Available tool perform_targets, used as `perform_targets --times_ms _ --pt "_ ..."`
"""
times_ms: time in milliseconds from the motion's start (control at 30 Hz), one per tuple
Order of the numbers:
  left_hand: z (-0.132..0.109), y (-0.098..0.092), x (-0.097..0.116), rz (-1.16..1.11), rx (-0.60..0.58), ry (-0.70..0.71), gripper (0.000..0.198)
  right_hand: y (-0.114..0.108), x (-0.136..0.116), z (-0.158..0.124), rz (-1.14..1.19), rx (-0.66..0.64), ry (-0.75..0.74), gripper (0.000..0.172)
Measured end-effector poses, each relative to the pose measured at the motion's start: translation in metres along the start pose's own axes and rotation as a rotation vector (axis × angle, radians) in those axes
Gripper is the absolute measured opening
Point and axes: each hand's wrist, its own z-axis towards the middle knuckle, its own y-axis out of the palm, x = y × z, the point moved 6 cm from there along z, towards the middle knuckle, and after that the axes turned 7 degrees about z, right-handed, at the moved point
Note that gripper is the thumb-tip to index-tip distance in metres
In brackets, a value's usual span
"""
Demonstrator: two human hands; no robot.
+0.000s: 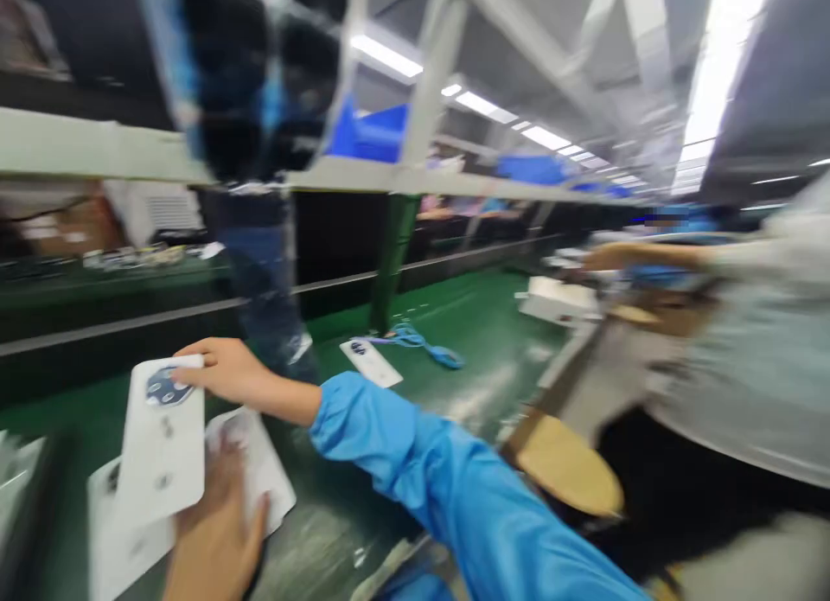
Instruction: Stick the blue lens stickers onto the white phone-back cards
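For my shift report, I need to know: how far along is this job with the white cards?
Done: one white card already lies apart on the green mat, beside a blue cord. In hand: the right hand grips a card printed with dark circles. Left: more white sheets under the left hand.

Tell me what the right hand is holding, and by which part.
The right hand holds a white card by its top edge, just above the dark round pattern printed on it.
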Motion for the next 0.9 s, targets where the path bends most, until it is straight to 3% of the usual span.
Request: perform_targets --times_ms 100,167,200,267,333,400,433,467,500,600,667,733,833,900 --pt "-0.021 -0.006 0.0 0.093 -0.136 0.089 0.057 0.079 0.017 0.025 -0.06 -0.233 0.004 0.019" --pt "-0.022 -0.002 -0.002 0.106 -0.191 0.084 0.055 0.117 0.024 0.032 -0.152 -0.348 -0.037 0.019" --pt "-0.022 -0.001 -0.003 0.103 -0.204 0.075 0.055 0.128 0.023 0.033 -0.203 -0.385 -0.074 0.021" --pt "-0.02 0.0 -0.004 0.086 -0.211 0.056 0.055 0.128 0.014 0.033 -0.283 -0.425 -0.173 0.021" --pt "-0.02 -0.001 -0.003 0.065 -0.209 0.05 0.058 0.103 -0.004 0.025 -0.324 -0.436 -0.293 0.021" --pt "-0.02 -0.002 -0.004 0.053 -0.209 0.046 0.058 0.055 -0.02 0.008 -0.34 -0.378 -0.412 0.028" --pt "-0.02 -0.002 -0.004 0.049 -0.207 0.044 0.057 0.018 -0.028 -0.005 -0.37 -0.195 -0.5 0.029" --pt "-0.019 -0.003 -0.005 0.045 -0.203 0.042 0.056 -0.025 -0.028 -0.019 -0.389 0.071 -0.51 0.031" --pt "-0.017 -0.004 -0.006 0.041 -0.193 0.039 0.055 -0.063 -0.02 -0.037 -0.389 0.242 -0.47 0.033" --pt "-0.01 -0.009 -0.002 0.012 -0.139 0.048 0.052 -0.141 0.025 -0.095 -0.398 0.484 -0.302 0.039" --pt "-0.007 -0.014 0.008 -0.036 -0.092 0.079 0.05 -0.161 0.06 -0.124 -0.404 0.477 -0.165 0.045" --pt "-0.005 -0.021 0.022 -0.116 -0.048 0.101 0.045 -0.162 0.083 -0.144 -0.393 0.397 -0.05 0.058" --pt "-0.006 -0.028 0.042 -0.247 -0.011 0.091 0.038 -0.15 0.093 -0.159 -0.3 0.248 0.074 0.071" --pt "-0.006 -0.03 0.051 -0.303 -0.009 0.07 0.039 -0.143 0.09 -0.165 -0.199 0.142 0.137 0.069"
